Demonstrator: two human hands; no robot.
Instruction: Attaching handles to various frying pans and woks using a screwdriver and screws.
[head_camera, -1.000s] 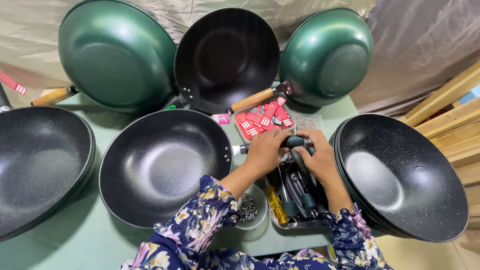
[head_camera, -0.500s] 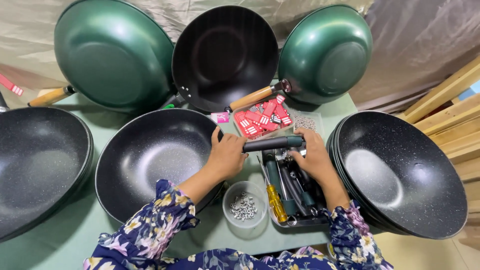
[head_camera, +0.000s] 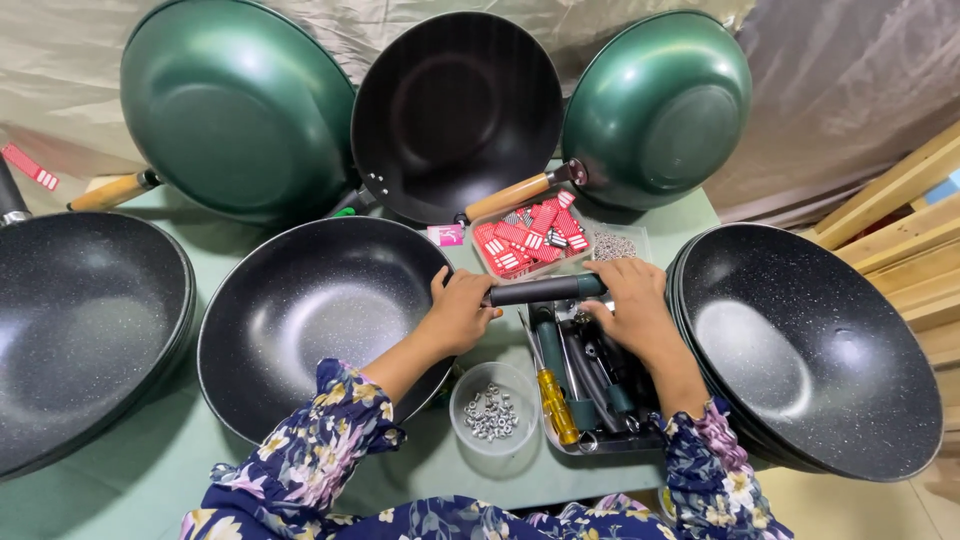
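Black and speckled, the middle pan (head_camera: 320, 320) lies on the green table (head_camera: 150, 480). Left hand (head_camera: 460, 312) grips its rim; right hand (head_camera: 628, 300) clasps the dark handle (head_camera: 545, 290) against it. Fitting looks underway; fastening needs a screw from the bowl (head_camera: 492, 410).

Dark cylindrical pan handle (head_camera: 545, 290), lying horizontal, butted against rim of black speckled non-stick wok (head_camera: 320, 320). Wok sits upright on green table, front centre, w/ handle at its right edge.
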